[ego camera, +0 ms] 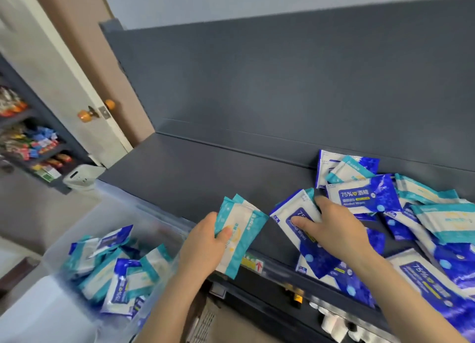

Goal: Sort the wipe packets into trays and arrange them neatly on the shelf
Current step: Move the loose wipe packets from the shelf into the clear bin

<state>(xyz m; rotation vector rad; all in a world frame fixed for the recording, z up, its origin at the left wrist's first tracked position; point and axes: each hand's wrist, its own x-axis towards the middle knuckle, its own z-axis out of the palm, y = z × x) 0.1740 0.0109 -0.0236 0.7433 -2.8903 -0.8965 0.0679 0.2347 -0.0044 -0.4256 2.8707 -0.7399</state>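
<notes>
With the left hand (pixel 205 242) gripping 2 teal packets (pixel 240 229) above the shelf (pixel 205 173) front edge and the right hand (pixel 336 227) pinching a blue packet (pixel 293 211) beside the loose pile (pixel 416 214) on the shelf, tugging it probably drags overhanging packets off the edge.

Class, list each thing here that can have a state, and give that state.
Left hand: grips teal packets.
Right hand: on a blue packet, grip unclear.
Clear bin: open, holding mixed packets.
Shelf pile: loose, overlapping, unsorted.
Door: open.
</notes>
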